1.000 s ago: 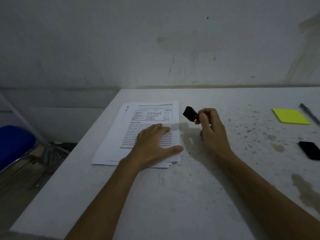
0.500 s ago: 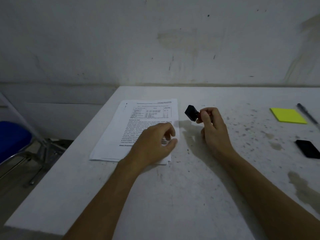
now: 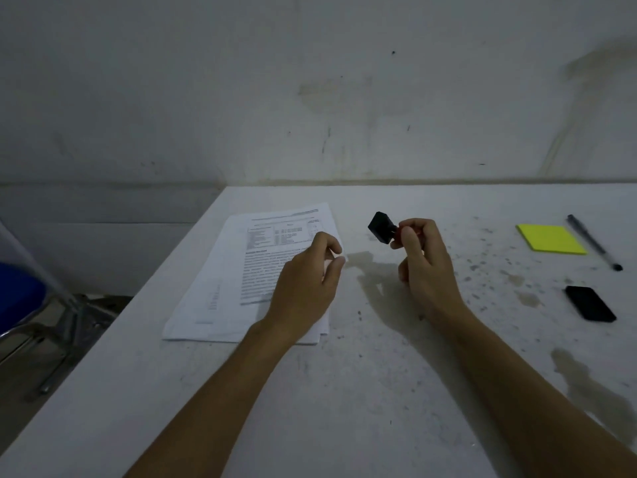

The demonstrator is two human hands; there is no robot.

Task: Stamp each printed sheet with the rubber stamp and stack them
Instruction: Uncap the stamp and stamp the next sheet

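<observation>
Since a second ago the left hand point(image 3: 303, 284) has gone from lying flat on the printed sheets point(image 3: 241, 281) to curling its fingers point(image 3: 329, 244) at the top sheet's right edge, apparently pinching it. Right hand point(image 3: 418, 260) fingers grip the rubber stamp point(image 3: 382, 226) by its red handle, held above the counter point(image 3: 344, 391) just right of the left fingertips, black base tilted toward the sheets. Risks: the left fingers may drag several sheets together and skew the stack, or the tilted stamp may land unevenly and smear.
</observation>
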